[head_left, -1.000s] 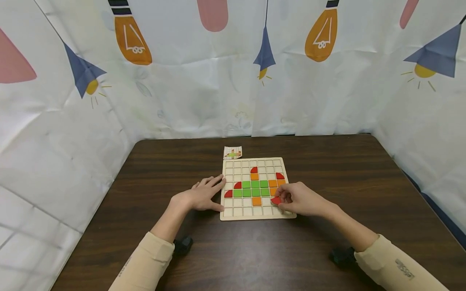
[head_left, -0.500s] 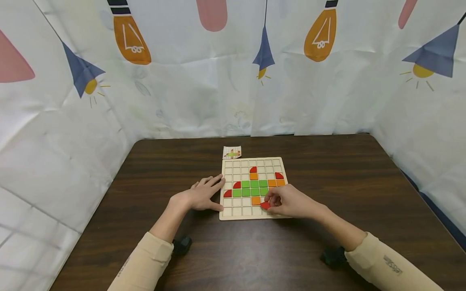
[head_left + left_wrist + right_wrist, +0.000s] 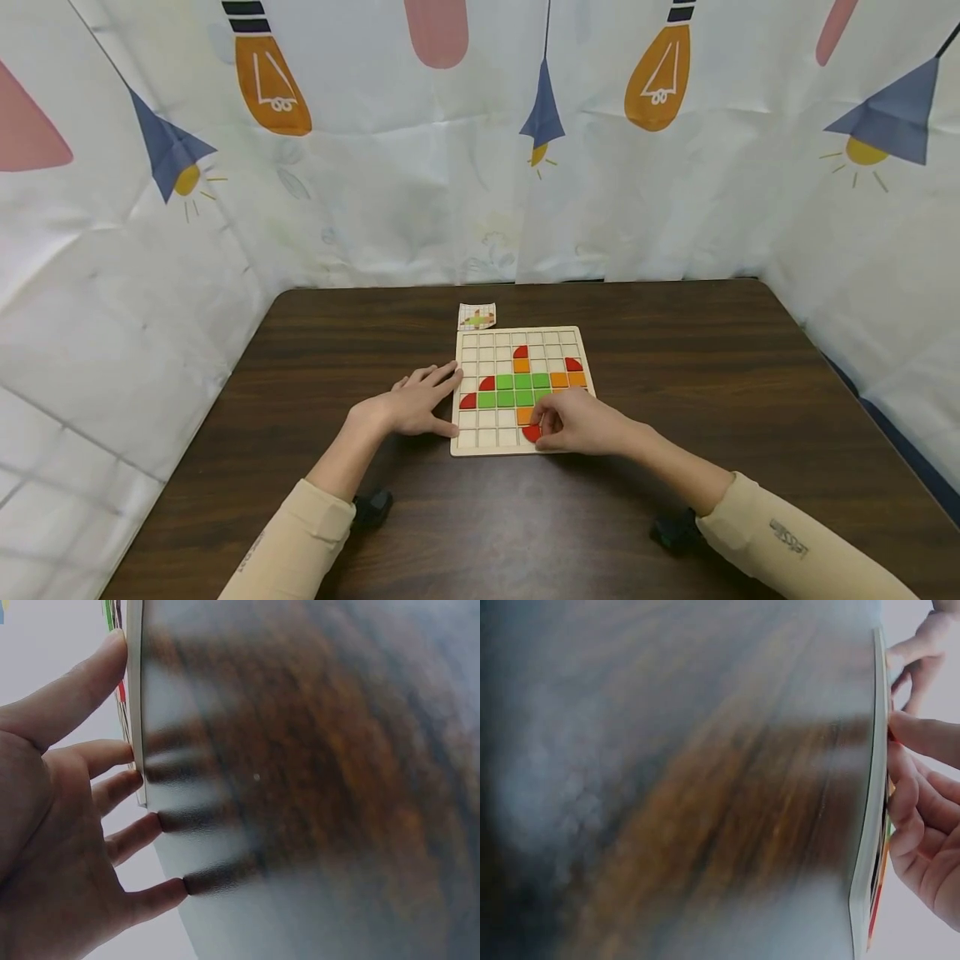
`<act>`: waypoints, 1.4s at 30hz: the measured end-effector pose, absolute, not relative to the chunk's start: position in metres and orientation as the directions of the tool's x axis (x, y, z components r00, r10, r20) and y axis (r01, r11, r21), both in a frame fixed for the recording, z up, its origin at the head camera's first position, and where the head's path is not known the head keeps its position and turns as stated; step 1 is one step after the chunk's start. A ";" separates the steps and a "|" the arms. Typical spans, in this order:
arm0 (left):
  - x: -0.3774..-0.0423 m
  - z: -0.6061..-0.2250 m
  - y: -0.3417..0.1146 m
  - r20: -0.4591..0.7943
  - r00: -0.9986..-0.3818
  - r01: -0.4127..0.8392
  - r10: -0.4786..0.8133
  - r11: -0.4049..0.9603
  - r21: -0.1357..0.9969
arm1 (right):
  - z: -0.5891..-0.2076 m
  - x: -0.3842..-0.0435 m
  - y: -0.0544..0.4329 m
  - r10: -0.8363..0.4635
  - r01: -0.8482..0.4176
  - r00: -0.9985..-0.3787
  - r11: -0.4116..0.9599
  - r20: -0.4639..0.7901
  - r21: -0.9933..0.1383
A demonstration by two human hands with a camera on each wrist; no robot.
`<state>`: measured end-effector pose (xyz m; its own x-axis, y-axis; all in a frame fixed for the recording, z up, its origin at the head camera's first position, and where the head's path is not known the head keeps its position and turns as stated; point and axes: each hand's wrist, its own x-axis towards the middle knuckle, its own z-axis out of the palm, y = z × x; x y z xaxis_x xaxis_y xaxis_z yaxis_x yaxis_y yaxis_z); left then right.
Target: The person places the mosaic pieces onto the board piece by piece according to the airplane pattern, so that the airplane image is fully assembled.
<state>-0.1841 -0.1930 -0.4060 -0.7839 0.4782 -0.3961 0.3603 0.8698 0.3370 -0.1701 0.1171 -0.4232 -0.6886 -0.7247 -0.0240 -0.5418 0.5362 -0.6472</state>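
A pale wooden grid board (image 3: 487, 439) lies on the dark table with green squares (image 3: 514, 390), orange squares (image 3: 558, 379) and red quarter-circle pieces (image 3: 468, 401) in its cells. At the board's left edge my left hand (image 3: 408, 408) rests with fingers spread; in the left wrist view the thumb (image 3: 86, 686) touches the rim. My right hand (image 3: 581, 423) is over the board's lower right and pinches a red quarter-circle piece (image 3: 531, 433) just below an orange square (image 3: 524, 415). This hand hides several cells behind it. The right wrist view shows its curled fingers (image 3: 909, 817) close over the board.
A small printed card (image 3: 477, 317) with a coloured grid pattern lies just beyond the board's far left corner. Dark wood table (image 3: 360, 333) surrounds the board. A white curtain (image 3: 375, 200) with lamp pictures hangs behind and at both sides.
My right hand has moved left across the board with the red quarter-circle piece, from the right side to below the lower orange square. My left hand has stayed at the board's edge.
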 end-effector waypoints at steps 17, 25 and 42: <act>-0.183 -0.407 -0.191 -0.391 -0.785 0.360 0.480 0.868 0.342 | -0.424 -0.170 0.116 -0.735 -0.549 -0.677 0.539 -0.038 -0.639; -0.184 -0.408 -0.192 -0.386 -0.789 0.358 0.478 0.869 0.343 | -0.426 -0.171 0.121 -0.733 -0.546 -0.680 0.533 -0.030 -0.646; -0.183 -0.406 -0.195 -0.377 -0.796 0.348 0.474 0.867 0.355 | -0.424 -0.169 0.114 -0.736 -0.595 -0.677 0.539 0.010 -0.597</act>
